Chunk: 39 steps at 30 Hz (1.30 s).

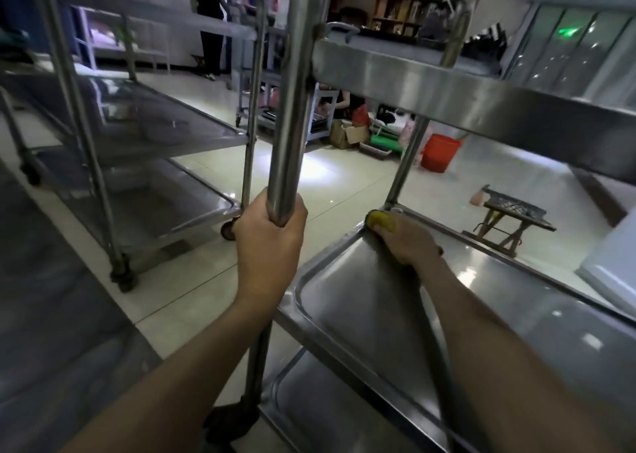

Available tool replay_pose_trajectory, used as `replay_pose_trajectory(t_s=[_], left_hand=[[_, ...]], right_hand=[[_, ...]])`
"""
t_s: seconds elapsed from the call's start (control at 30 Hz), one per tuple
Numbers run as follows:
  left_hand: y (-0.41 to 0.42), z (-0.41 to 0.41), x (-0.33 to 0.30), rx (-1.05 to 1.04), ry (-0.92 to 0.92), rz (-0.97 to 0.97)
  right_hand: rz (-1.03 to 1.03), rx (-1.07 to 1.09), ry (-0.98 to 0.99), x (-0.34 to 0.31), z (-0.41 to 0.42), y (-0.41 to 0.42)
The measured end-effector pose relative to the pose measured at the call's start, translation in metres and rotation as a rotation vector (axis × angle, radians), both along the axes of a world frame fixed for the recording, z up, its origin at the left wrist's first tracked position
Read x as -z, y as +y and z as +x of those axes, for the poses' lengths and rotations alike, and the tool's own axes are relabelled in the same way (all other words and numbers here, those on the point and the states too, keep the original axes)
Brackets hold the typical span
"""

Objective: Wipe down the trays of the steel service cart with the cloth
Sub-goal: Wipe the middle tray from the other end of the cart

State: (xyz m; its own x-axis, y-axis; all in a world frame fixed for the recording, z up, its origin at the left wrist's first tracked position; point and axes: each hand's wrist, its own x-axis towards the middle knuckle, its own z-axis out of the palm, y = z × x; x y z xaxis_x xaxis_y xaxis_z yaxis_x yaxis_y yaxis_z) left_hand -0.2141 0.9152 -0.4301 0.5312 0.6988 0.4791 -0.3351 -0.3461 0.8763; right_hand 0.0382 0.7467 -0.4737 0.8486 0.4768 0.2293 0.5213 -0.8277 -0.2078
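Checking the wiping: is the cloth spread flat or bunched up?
Bunched: the right hand covers the cloth, only a yellow wad showing.

The floor (pixel 344 177) was pale glossy tile, with a bright patch of glare near its middle. Left of that glare stood a second steel trolley (pixel 137 149) on castors. Beyond the glare sat an open cardboard box (pixel 347 132) and, right of it, a red bucket (pixel 440 156). Farther right stood a small wooden stool (pixel 512 218). Behind the bucket, dim wooden shelving (pixel 402 5) held what looked like books.
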Motion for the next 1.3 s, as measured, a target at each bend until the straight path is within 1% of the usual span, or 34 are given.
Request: replay_pose_trajectory(t_s=[0.07,0.13,0.3,0.37,0.43,0.5,0.57,0.7,0.77,0.87,0.97,1.07,1.17,1.3], left_hand=[[-0.002,-0.003,-0.002,0.002,-0.012,-0.002],[-0.003,-0.005,-0.003,0.013,-0.010,0.000],[0.001,-0.010,-0.003,0.021,0.042,0.068],[0.002,-0.013,-0.005,0.021,0.094,0.079],[0.002,-0.020,-0.008,0.006,0.187,0.100],[-0.001,-0.029,-0.008,-0.004,0.284,0.139],[-0.010,-0.045,-0.005,-0.012,0.335,0.137],[-0.044,-0.081,0.013,-0.176,0.411,0.089],[-0.057,-0.092,0.028,-0.125,0.452,0.099],[-0.078,-0.102,0.047,0.054,0.596,0.317],[-0.099,-0.114,0.058,0.212,0.628,0.514],[-0.118,-0.125,0.064,0.300,0.645,0.715],[-0.130,-0.130,0.066,0.355,0.605,0.813],[-0.154,-0.134,0.061,0.351,0.457,0.824]], right_hand=[[0.047,0.027,0.066,0.002,-0.011,0.015],[0.074,0.026,0.080,0.003,-0.033,0.017],[0.098,-0.076,0.072,0.004,-0.103,0.011],[0.117,-0.145,0.125,0.004,-0.136,0.009],[0.144,-0.222,0.153,0.003,-0.171,0.008],[0.175,-0.257,0.174,0.001,-0.205,0.004],[0.213,-0.271,0.223,0.000,-0.233,-0.004],[0.221,-0.252,0.258,-0.005,-0.267,-0.035],[0.191,-0.253,0.200,-0.001,-0.280,-0.054],[0.182,-0.221,0.075,0.007,-0.296,-0.084],[0.171,-0.168,-0.030,0.015,-0.312,-0.116],[0.131,-0.086,-0.186,0.019,-0.328,-0.153],[0.091,-0.013,-0.250,0.025,-0.340,-0.188],[0.116,0.033,-0.318,0.033,-0.359,-0.222]])
